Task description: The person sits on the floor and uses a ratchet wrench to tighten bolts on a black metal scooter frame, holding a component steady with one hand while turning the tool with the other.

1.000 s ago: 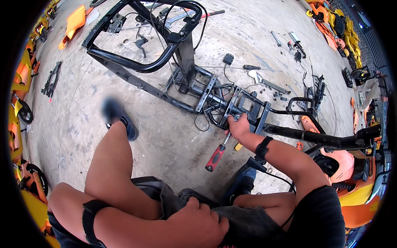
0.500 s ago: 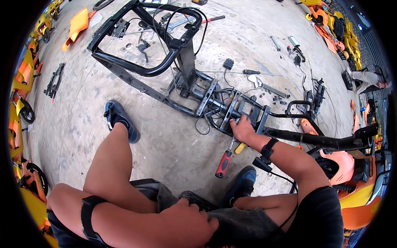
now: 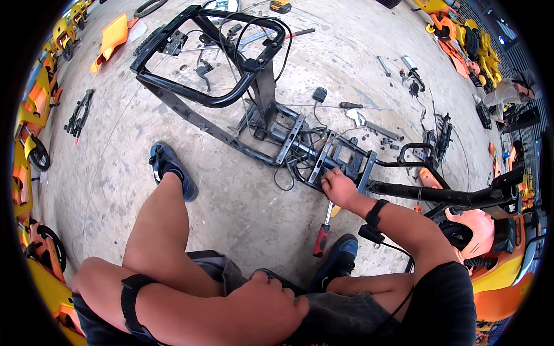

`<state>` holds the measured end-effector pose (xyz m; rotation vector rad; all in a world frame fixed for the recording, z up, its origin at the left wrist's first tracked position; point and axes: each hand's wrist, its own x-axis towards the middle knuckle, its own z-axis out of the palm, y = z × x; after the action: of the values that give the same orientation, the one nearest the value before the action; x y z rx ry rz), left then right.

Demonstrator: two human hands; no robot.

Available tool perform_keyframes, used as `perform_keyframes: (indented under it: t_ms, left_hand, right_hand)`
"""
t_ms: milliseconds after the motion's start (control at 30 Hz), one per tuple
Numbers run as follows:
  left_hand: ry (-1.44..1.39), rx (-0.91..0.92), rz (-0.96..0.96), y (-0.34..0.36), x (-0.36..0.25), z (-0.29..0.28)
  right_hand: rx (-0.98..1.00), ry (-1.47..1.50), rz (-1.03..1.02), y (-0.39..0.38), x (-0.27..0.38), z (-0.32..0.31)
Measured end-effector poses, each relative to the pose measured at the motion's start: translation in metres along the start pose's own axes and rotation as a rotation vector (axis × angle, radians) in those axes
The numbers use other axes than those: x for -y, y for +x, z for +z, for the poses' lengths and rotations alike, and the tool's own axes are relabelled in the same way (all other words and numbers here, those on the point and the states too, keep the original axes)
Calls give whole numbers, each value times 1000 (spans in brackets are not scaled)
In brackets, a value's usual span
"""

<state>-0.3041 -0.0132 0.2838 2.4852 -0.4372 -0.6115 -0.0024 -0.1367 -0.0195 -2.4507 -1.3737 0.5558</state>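
I sit on the concrete floor in front of a bare black tube frame (image 3: 202, 95) with loose wires. My right hand (image 3: 339, 189) is curled against the frame's rear bracket (image 3: 352, 155), fingers closed on its edge, with a black band on the wrist. A red-handled screwdriver (image 3: 321, 241) lies on the floor just below that hand, untouched. My left hand (image 3: 266, 308) rests as a closed fist on my lap and holds nothing. My left shoe (image 3: 170, 167) is planted beside the frame's long rail, and my right shoe (image 3: 337, 262) sits by the screwdriver's handle.
Loose tools, including a dark-handled screwdriver (image 3: 355, 105), and small parts lie scattered beyond the frame. An orange body panel (image 3: 109, 37) lies at the far left, and a black part (image 3: 78, 112) lies nearer. Orange and yellow vehicle bodies (image 3: 496, 230) crowd both sides.
My right hand stays at the rear bracket with only small shifts. My left shoe has settled on the floor. My left fist has not moved off my lap.
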Motion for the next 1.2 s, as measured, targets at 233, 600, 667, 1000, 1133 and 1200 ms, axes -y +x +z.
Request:
perform_keyframes:
  t_ms: [233,600,667,1000,1133,1200]
  left_hand:
    - [11,29,47,7,-2,-1]
    - [14,191,33,11,-2,-14]
    - [20,215,59,13,-3,-16]
    - [-12,168,78,9,-1,-14]
    - [15,130,55,10,-4,-10]
    - [36,128,39,10,-5,-11]
  right_hand:
    - [344,113,-31,4,-4,-17]
    - [599,238,-356,41,-18,-27]
    - [611,350,-405,41,-20,-21]
    - [586,198,-277,26,-2,-7]
    - [601,14,-293,33,13,-9]
    - [607,-88,-329,35,22,-13]
